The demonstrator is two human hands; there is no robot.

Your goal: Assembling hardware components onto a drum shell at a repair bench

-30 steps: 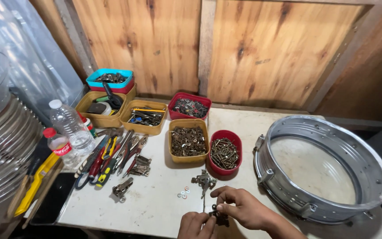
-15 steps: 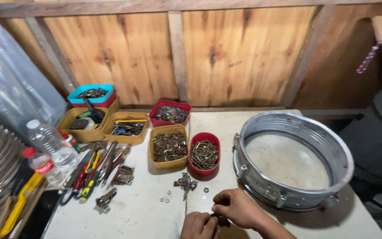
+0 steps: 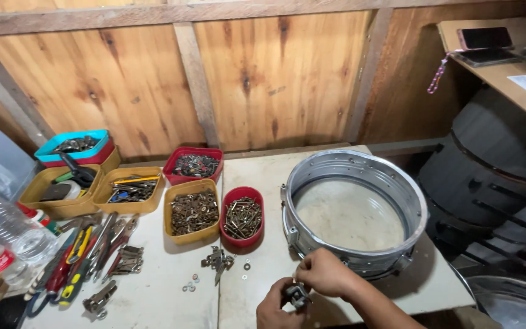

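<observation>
- The step in hand looks like fitting a small grey metal part (image 3: 298, 295) together. It sits low in the middle of the view, held over the front edge of the white bench (image 3: 257, 167), just in front of the round silver metal drum shell (image 3: 353, 210).
- The left hand (image 3: 277, 306) comes up from the bottom of the view. Its fingers are closed around the small metal part from below.
- The right hand (image 3: 326, 273) reaches in from the right, with the arm slanting down to the bottom edge. Its fingers are pinched shut on the top of the same part, close to the side of the drum shell.
- I think the next move calls for a steady hold below and small, careful work with the fingertips on top, because the part is tiny.
- A little pile of loose screws and washers (image 3: 217, 262) lies on the bench just left of the hands.
- Behind that stand a red tub of screws (image 3: 242, 217) and a yellow tub of brown bits (image 3: 193, 212).
- Hand tools with red and yellow handles (image 3: 77, 259) lie far to the left, well apart from the hands.
</observation>
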